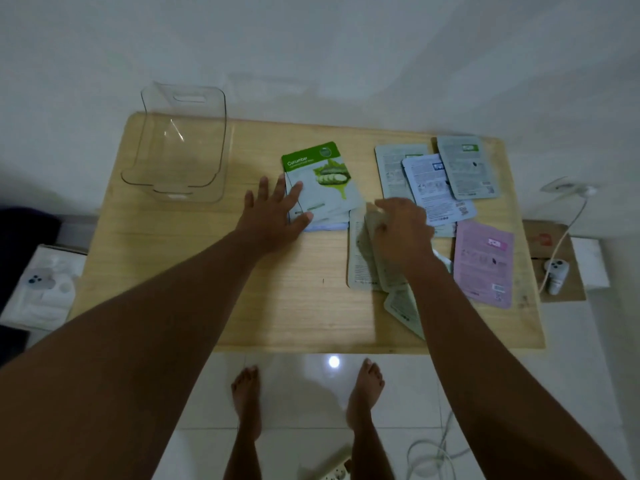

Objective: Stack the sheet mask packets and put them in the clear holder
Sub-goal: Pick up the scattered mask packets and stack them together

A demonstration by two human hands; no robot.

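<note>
Head view: a pale wooden counter (pixel 311 306) fills the middle of the frame, set against a plain white wall, with glossy white floor tiles below and the person's bare feet at the bottom centre. A clear holder (pixel 180 147) stands empty in the upper left of the counter. One word reads clearly: "Cucumber", white on the green band of the top packet (pixel 320 181) in a small stack at centre. The left hand (pixel 277 213) lies flat with fingers spread on that stack's left edge, gripping nothing. Just to the right, the right hand (pixel 403 233) has its fingers closed on a pale packet (pixel 360 258), lifting one end; motion blur hides the print. Grey and blue packets (pixel 436 181) overlap face down at upper right, a pink packet (pixel 483 263) below them. The holder sits well apart from both hands.
</note>
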